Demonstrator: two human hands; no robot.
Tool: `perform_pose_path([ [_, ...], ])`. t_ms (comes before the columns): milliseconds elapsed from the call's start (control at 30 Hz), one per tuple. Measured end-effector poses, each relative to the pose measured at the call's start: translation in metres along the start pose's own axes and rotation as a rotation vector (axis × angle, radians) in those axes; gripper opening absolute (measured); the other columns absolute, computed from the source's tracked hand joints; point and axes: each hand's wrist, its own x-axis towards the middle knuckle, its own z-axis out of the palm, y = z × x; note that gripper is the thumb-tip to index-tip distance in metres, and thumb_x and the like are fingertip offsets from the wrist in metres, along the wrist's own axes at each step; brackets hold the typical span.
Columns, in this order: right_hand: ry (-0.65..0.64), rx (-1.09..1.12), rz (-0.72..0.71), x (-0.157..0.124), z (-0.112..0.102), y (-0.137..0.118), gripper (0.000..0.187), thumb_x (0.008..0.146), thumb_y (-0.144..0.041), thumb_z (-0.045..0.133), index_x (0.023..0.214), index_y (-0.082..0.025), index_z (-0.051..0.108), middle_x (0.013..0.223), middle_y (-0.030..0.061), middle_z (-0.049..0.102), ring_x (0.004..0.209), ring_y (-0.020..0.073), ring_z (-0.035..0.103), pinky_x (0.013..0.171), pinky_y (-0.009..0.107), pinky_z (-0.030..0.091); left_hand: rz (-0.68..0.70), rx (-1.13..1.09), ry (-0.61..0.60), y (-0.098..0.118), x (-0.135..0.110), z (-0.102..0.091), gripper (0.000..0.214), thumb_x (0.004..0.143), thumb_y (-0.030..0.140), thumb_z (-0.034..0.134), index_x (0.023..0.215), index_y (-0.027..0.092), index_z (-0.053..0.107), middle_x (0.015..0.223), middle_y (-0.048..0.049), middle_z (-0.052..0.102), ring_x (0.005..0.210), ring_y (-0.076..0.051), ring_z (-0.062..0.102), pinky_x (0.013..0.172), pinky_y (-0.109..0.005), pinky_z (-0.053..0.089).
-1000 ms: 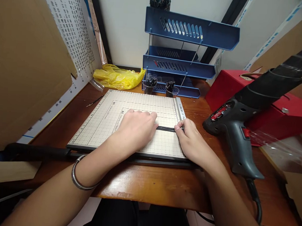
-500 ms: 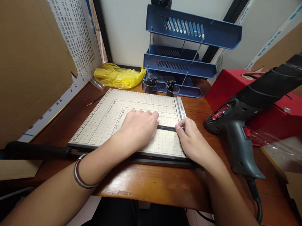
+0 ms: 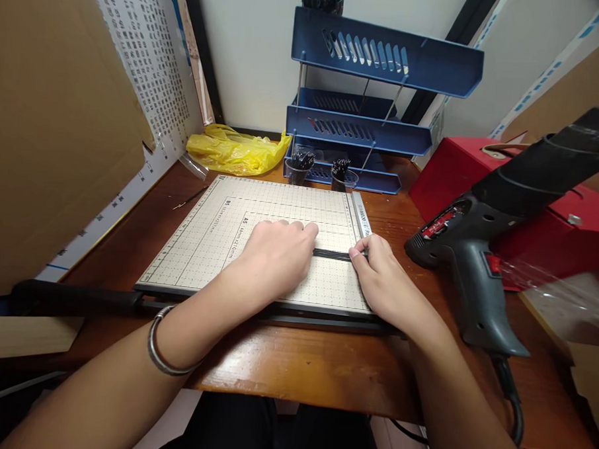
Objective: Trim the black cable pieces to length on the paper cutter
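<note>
A thin black strip (image 3: pixel 332 254) lies flat across the gridded board of a paper trimmer (image 3: pixel 199 246), running left to right. My left hand (image 3: pixel 273 256) rests palm down on the board and covers the strip's left end. My right hand (image 3: pixel 379 271) pinches the strip's right end near the trimmer's ruler edge (image 3: pixel 360 217). The trimmer's black handle (image 3: pixel 72 298) lies lowered along the board's near side.
A grey heat gun (image 3: pixel 471 258) lies on the wooden desk right of the board, against a red box (image 3: pixel 542 222). A blue stacked letter tray (image 3: pixel 364 108), two cups of black pieces (image 3: pixel 321 171) and a yellow bag (image 3: pixel 233 152) sit behind. Cardboard stands at the left.
Both hands keep their hold on the strip; only the camera view shifts slightly.
</note>
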Motion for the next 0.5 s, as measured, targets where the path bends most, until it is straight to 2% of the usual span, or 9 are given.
perform_pose_path([
  [233, 0.007, 0.014, -0.021, 0.0, 0.0001, 0.0029, 0.021, 0.097, -0.042, 0.034, 0.092, -0.025, 0.045, 0.109, 0.0085, 0.052, 0.109, 0.0262, 0.052, 0.103, 0.048, 0.039, -0.023, -0.006, -0.034, 0.0, -0.0024, -0.0055, 0.026, 0.102, 0.026, 0.04, 0.101, 0.016, 0.065, 0.095, -0.0114, 0.075, 0.087, -0.032, 0.075, 0.062, -0.037, 0.05],
  [500, -0.004, 0.006, 0.0, -0.0008, -0.0004, -0.0003, 0.019, 0.098, -0.039, 0.033, 0.092, -0.025, 0.044, 0.111, 0.0091, 0.052, 0.11, 0.0265, 0.052, 0.104, 0.049, 0.039, -0.003, 0.028, -0.005, 0.0012, -0.0032, -0.0027, 0.024, 0.101, 0.022, 0.041, 0.099, 0.015, 0.064, 0.093, -0.0119, 0.074, 0.086, -0.032, 0.074, 0.06, -0.036, 0.049],
])
